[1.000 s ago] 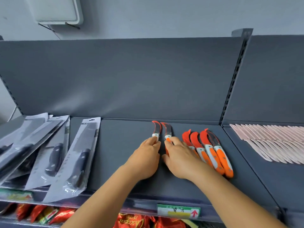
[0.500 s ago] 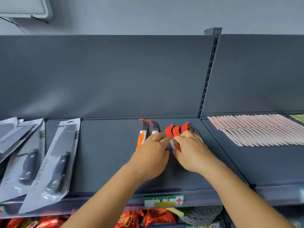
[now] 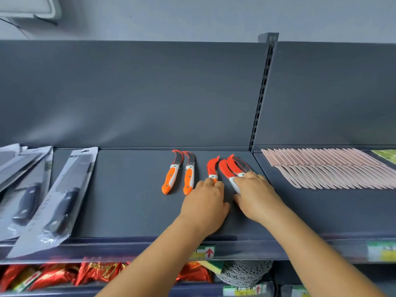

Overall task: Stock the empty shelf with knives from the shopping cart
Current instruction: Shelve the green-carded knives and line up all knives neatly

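Observation:
Two orange-handled curved knives (image 3: 171, 175) (image 3: 189, 175) lie side by side on the dark grey shelf (image 3: 128, 200), blades pointing to the back. Right of them lies a third knife with a red blade cover (image 3: 212, 168); my left hand (image 3: 205, 204) covers its handle and pinches it near the white collar. Further right, a cluster of red-covered knives (image 3: 230, 170) lies fanned out. My right hand (image 3: 256, 197) lies over their handles, fingers and thumb curled round them. The handles under both hands are mostly hidden.
Packaged black-handled cleavers (image 3: 62, 200) lean over the shelf's left part. A row of several pink knives (image 3: 330, 168) fills the neighbouring shelf to the right, past the slotted upright (image 3: 260, 97). Red snack bags (image 3: 96, 273) sit on the shelf below. Price tags line the front edge.
Both hands have left the two bare-bladed knives and moved right to the red-covered ones. One covered knife now sits apart from the cluster, shifted left.

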Motion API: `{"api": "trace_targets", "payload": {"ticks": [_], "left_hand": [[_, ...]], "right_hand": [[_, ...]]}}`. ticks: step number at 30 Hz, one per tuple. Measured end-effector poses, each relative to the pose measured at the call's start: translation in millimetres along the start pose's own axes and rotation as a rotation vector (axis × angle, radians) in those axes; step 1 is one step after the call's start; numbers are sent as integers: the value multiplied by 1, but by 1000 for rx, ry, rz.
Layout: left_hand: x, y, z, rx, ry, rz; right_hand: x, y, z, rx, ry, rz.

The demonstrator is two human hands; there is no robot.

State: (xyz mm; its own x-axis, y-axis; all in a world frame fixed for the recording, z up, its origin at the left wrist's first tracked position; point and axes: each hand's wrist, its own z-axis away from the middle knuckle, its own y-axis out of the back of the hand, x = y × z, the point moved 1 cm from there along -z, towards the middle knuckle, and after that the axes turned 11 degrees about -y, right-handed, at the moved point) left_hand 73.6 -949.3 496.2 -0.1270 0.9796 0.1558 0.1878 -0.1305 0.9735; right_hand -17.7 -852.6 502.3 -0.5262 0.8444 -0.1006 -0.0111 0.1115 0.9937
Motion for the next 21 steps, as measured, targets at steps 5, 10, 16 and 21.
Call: {"api": "trace_targets", "payload": {"ticks": [5, 10, 16, 21], "left_hand": [[2, 5, -2, 43, 112, -51], [5, 18, -5, 55, 181, -63], [-4, 13, -13, 16, 221, -125], [-25, 7, -11, 44, -32, -268]], "right_hand": [[-7, 1, -7, 80, -11, -3], [-14, 2, -24, 45, -75, -188], [-21, -7, -40, -9, -113, -433], [-16, -3, -30, -19, 46, -208]]}}
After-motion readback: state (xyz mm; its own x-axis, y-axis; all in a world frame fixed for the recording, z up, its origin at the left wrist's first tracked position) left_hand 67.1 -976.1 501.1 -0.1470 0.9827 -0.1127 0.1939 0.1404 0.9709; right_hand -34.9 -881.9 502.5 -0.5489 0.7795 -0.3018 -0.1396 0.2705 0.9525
